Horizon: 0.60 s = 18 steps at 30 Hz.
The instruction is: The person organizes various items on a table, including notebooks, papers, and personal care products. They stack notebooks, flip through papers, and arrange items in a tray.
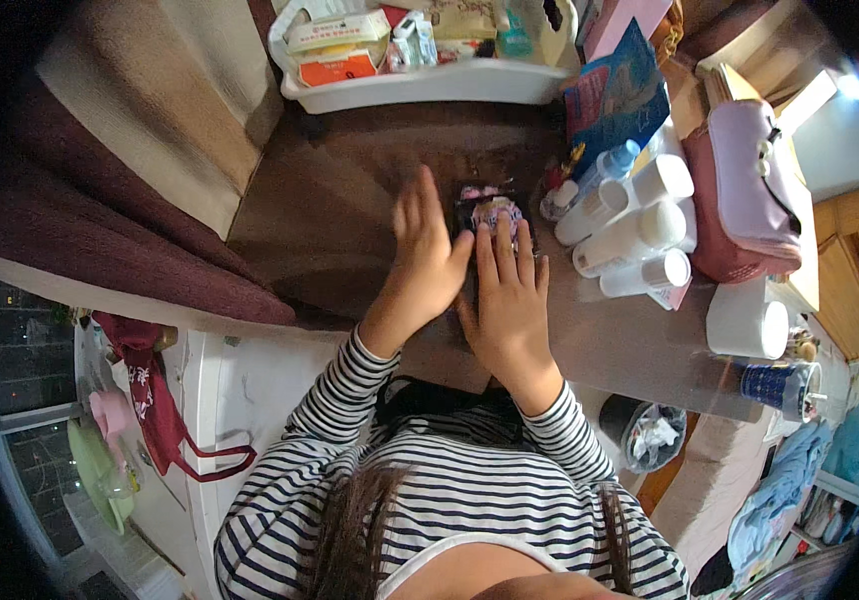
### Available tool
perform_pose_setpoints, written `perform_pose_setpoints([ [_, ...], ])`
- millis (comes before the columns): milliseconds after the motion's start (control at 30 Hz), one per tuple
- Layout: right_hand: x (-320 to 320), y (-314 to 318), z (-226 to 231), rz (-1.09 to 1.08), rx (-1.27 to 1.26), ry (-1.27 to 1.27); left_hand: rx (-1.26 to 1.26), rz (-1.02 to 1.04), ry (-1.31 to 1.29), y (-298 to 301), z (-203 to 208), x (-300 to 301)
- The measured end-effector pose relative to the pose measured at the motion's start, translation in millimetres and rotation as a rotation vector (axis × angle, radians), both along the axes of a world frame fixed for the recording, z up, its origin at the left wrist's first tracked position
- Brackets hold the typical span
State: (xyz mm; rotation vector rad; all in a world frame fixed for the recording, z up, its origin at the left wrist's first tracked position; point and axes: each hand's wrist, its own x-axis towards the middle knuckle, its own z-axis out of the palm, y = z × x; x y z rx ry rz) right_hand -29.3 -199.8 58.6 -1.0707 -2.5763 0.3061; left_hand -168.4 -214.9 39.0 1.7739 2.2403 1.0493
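On the dark brown table lies a small flat black item with a pink patterned part (498, 212); its exact kind I cannot make out. My right hand (508, 305) rests flat over its near part, fingers stretched out and pointing away from me. Beside it on the left, my left hand (420, 260) is held edge-on with its fingers extended, the tips a little blurred. Its thumb reaches toward the patterned item, and I cannot tell whether it touches. Neither hand grips anything. The right hand covers the item's near end.
A white basket (430, 92) of boxes and packets stands at the back. Right of my hands are several white bottles (630, 240), a blue pouch (618, 95) and a pink bag (750, 190). A curtain (120, 230) hangs at left. Below the table's right side sits a lined bin (650, 436).
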Motion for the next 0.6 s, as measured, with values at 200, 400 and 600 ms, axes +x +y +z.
perform_pose_setpoints([
  [200,-34.8,25.1,52.7,0.120,0.021,0.441,0.321,-0.032,0.118,52.2,91.0,-59.6],
  [400,-83.8,52.7,67.0,0.181,0.002,0.636,0.116,-0.205,-0.132,242.1,61.9,-139.3],
  [600,-73.8,44.1,46.1,0.144,-0.115,0.696,-0.214,-0.119,0.399,316.0,40.4,-108.2],
])
